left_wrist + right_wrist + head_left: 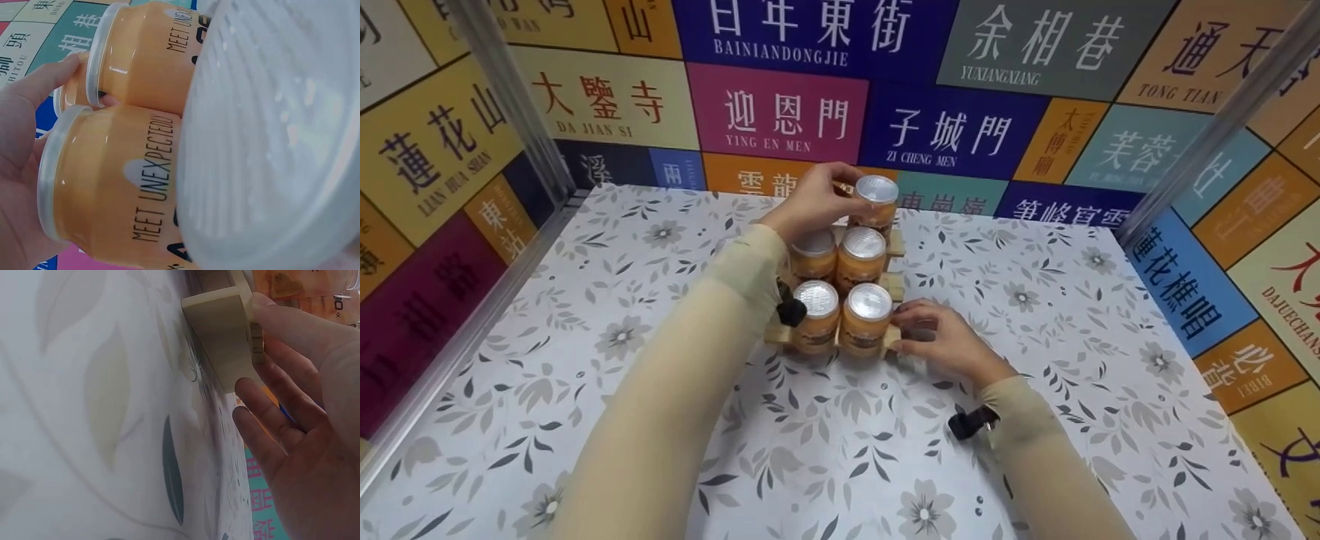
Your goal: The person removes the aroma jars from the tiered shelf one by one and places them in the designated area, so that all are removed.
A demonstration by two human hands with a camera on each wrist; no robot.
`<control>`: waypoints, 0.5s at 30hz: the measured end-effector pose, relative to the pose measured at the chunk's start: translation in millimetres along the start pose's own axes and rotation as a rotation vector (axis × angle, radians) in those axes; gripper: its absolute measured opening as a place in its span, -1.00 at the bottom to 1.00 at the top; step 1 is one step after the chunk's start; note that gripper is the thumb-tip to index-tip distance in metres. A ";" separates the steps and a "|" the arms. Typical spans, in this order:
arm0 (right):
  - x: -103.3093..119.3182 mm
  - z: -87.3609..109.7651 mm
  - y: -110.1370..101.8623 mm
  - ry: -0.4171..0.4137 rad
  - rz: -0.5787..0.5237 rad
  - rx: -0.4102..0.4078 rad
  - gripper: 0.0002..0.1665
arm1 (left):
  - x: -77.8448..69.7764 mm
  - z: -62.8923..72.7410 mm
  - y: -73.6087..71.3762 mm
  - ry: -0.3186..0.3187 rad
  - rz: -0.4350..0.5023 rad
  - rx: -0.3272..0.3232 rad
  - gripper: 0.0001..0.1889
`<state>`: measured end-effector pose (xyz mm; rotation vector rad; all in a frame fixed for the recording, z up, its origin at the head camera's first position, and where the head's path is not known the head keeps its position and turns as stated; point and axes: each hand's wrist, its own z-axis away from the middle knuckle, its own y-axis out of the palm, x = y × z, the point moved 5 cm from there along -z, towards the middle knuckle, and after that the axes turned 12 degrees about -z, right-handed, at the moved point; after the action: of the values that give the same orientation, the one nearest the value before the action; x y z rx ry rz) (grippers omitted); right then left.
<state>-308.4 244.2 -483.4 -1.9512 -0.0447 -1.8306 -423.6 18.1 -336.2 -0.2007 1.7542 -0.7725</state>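
Note:
Several orange jars with pale translucent lids stand in rows on a stepped wooden rack (894,287). My left hand (814,199) reaches over the left side and grips the rearmost jar (876,199) near its lid, thumb on one side and fingers behind. Two jars stand in the middle row, one of them a right-hand jar (861,259). In front are a left jar (815,319) and a right jar (867,322). At the rack's front right end, my right hand (949,341) pinches the wooden slat (222,326), thumb above and fingertips at its side.
A floral-patterned cloth (622,337) covers the table. Colourful panels with place names (780,112) stand behind and at both sides, with clear upright edges at the corners. Small black cameras are strapped to both wrists.

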 end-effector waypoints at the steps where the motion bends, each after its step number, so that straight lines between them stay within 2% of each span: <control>1: 0.6 -0.6 0.6 -0.009 0.002 0.003 -0.53 | 0.6 0.6 -1.2 -0.006 0.006 -0.004 -0.48; 11: 0.2 -3.1 2.2 -0.054 0.005 0.012 -0.56 | 7.5 9.1 -9.9 -0.043 0.039 -0.055 -0.48; 15: -0.2 -0.8 -1.2 -0.040 0.027 -0.001 -0.58 | 8.1 12.9 -10.1 -0.060 0.042 -0.063 -0.48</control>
<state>-309.6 245.0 -483.3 -1.9799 -0.0308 -1.7745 -417.1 1.2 -338.4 -0.2263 1.7223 -0.6752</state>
